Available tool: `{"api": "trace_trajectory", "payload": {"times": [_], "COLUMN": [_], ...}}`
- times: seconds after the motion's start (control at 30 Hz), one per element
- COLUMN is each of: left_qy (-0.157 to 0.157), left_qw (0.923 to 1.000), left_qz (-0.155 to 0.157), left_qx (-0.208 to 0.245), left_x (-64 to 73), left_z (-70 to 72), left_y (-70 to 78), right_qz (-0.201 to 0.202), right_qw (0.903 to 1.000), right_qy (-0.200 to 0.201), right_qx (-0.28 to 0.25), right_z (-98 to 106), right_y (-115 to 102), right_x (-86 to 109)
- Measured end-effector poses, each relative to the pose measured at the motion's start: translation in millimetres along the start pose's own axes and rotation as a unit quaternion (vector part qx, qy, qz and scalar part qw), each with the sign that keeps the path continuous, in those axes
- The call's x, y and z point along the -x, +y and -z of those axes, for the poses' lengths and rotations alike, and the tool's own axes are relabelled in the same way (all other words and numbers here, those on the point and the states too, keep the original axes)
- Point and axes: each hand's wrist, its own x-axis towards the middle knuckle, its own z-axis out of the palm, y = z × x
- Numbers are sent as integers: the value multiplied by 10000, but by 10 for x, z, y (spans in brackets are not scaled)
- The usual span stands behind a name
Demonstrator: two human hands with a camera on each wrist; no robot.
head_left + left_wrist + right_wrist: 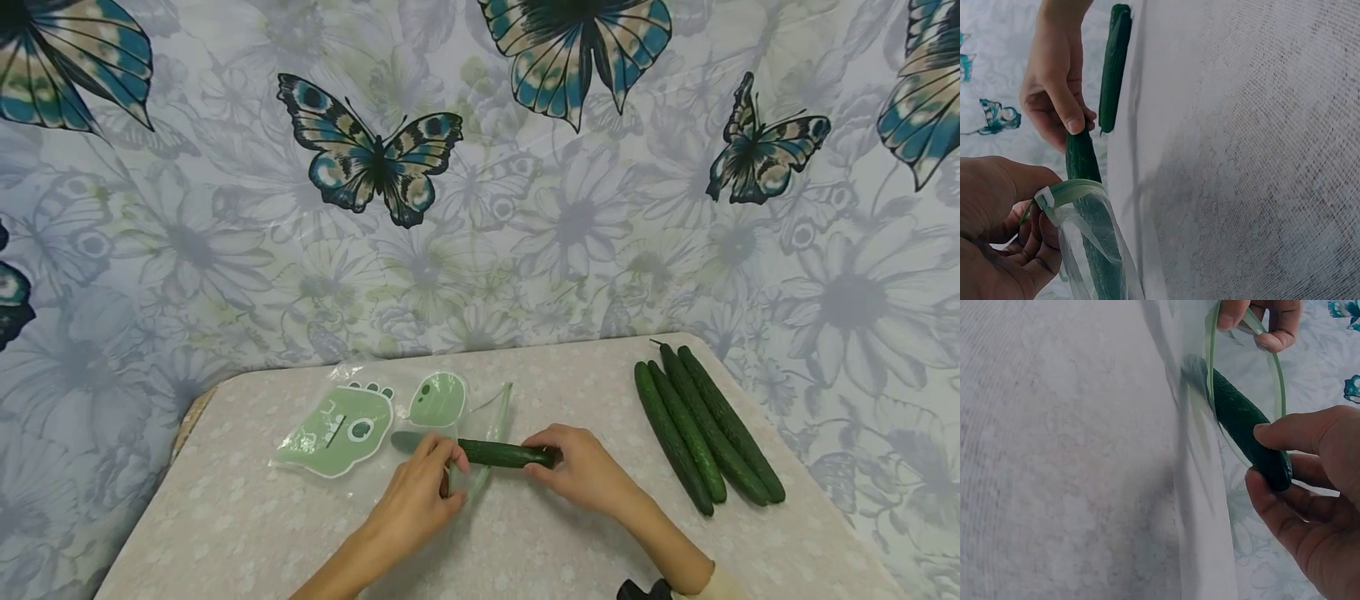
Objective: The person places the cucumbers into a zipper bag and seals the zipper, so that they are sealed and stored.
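A long green cucumber point(498, 454) is part way into a clear plastic bag point(337, 433). One end of it is inside, and you can see it through the plastic. The other end sticks out of the bag's open mouth.

The person's right hand point(581, 468) holds the end that sticks out. Its grip is a pinch, with the thumb on one side and fingers on the other.

The left hand point(422, 492) is at the mouth of the bag. Its grip pinches the green top edge point(1079, 187), with the thumb and fingers bent around it. There is a little white piece point(1047, 197) on that edge, right by the thumb. In the right wrist view, the green edge makes a loop around the cucumber.

The bag lies on the left part of the desk point(555, 567) and has green cartoon pictures on it. One is big, and a smaller round one is beside it.

Four more cucumbers point(686, 429) lie side by side on the right part of the desk, well apart from the bag. They all slant the same way.

A pale cloth with flowers covers the desk. Behind it hangs a backdrop point(585, 225) with big blue and tan butterflies point(378, 167).
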Motion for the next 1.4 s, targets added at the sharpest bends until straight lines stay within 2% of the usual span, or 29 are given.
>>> {"api": "trace_trajectory", "payload": {"times": [0.13,0.27,0.5,0.7,0.97,1.17,1.4], "left_qy": [-4,-42,15,15,-66,-160,-472], "left_qw": [10000,10000,10000,9999,9997,9992,9980], "left_qz": [34,29,26,-104,-235,-360,-219], "left_qx": [-4,-12,-36,3,-41,114,366], "left_x": [-28,-45,-89,-133,-137,-136,-129], "left_z": [17,15,13,19,17,25,153], "left_y": [15,18,38,87,127,187,297], "right_qz": [130,276,419,595,712,735,480], "right_qw": [9996,9973,9877,9780,9672,9586,9558], "right_qy": [114,437,1152,1578,1656,1791,1995], "right_qx": [-224,-526,-967,-1226,-1791,-2090,-2107], "right_z": [19,-10,-55,-100,-214,-311,-329], "right_y": [25,33,0,-34,-71,-80,-108], "right_x": [16,14,-65,-159,-302,-374,-427]}}
